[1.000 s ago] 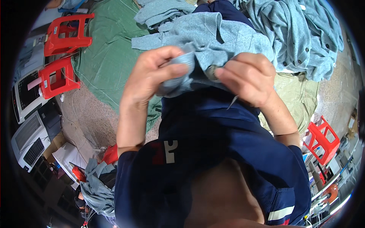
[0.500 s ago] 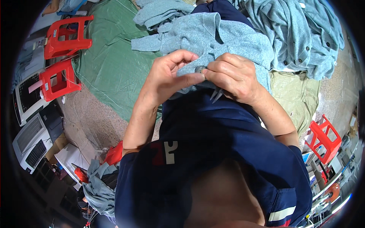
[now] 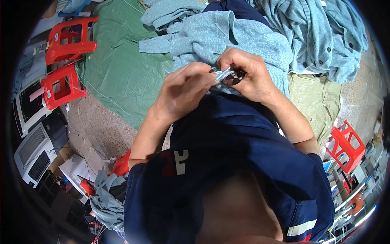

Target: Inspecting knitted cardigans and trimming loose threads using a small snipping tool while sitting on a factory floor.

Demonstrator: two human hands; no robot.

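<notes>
A light blue-grey knitted cardigan (image 3: pixel 248 40) lies across my lap. Its edge is bunched up between my two hands. My left hand (image 3: pixel 183 91) is closed, its fingertips pinching the fold, with a small dark spot beside them that may be a button. On the other side of the fold, my right hand (image 3: pixel 254 77) curls around a pair of small metal thread snips (image 3: pixel 235 78), thumb and forefinger close to the knit. The fingers partly hide the blades, so I cannot tell whether they touch the cloth.
More grey-blue cardigans (image 3: pixel 308 36) with dark buttons are heaped at the far right. A green sheet (image 3: pixel 118 61) covers the floor to the left. Red plastic stools stand at the left (image 3: pixel 73 40) and right (image 3: pixel 347 146). White appliances (image 3: pixel 34 152) stand farther left.
Both hands have turned and lifted the cardigan's edge into a bunched fold. The snips, earlier pointing down below my right hand, now lie up among its fingers by the fold.
</notes>
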